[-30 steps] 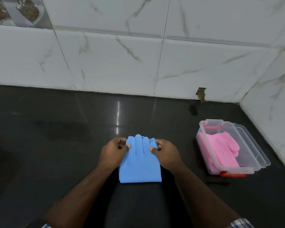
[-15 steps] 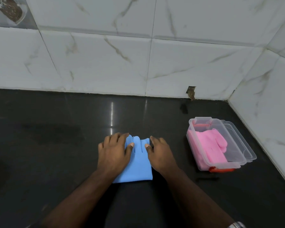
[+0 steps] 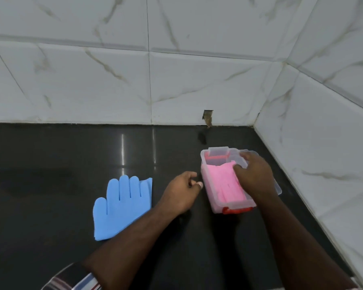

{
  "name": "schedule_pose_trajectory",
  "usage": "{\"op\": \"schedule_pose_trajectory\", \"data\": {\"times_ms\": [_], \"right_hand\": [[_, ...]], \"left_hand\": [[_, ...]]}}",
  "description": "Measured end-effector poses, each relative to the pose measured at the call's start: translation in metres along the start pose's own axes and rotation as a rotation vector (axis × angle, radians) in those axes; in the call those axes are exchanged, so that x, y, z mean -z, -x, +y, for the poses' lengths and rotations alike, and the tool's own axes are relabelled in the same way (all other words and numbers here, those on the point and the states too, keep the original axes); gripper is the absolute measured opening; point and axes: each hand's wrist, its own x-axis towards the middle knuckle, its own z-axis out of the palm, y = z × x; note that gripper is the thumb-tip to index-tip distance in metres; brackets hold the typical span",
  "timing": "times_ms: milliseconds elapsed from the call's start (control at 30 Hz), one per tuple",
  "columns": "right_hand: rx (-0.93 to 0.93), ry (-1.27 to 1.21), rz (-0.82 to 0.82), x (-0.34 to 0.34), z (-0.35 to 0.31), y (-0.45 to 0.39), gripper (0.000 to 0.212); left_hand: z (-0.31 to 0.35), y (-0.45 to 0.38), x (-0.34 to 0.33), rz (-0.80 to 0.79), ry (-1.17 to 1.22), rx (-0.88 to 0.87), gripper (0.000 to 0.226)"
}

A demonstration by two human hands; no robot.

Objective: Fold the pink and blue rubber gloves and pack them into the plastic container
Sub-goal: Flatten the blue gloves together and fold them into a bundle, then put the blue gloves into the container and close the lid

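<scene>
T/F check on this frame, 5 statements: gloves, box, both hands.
1. The blue gloves lie flat on the counter, outside the box. True.
2. The left hand holds the blue gloves. False: it holds nothing and sits between the gloves and the box, touching neither.
3. The pink gloves are inside the box. True.
4. The right hand rests on the counter. False: it is over the box, with its fingers on the pink gloves.
5. The box stands left of the blue gloves. False: it is to their right, near the wall corner.
</scene>
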Motion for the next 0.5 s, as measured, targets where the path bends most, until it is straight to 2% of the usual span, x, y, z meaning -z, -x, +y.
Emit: {"op": "schedule_pose_trajectory", "data": {"times_ms": [100, 200, 500], "right_hand": [[-0.098, 0.049, -0.153, 0.005, 0.02, -0.004, 0.044], [-0.081, 0.021, -0.209, -0.008, 0.015, 0.005, 0.05], [0.075, -0.027, -0.341, -0.049, -0.04, 0.03, 0.055]], "left_hand": [[0.011, -0.005, -0.015, -0.044, 0.162, 0.059, 0.035], [0.016, -0.006, -0.013, -0.019, 0.265, 0.098, 0.024], [-0.018, 0.013, 0.043, 0.199, 0.225, 0.17, 0.023]]}}
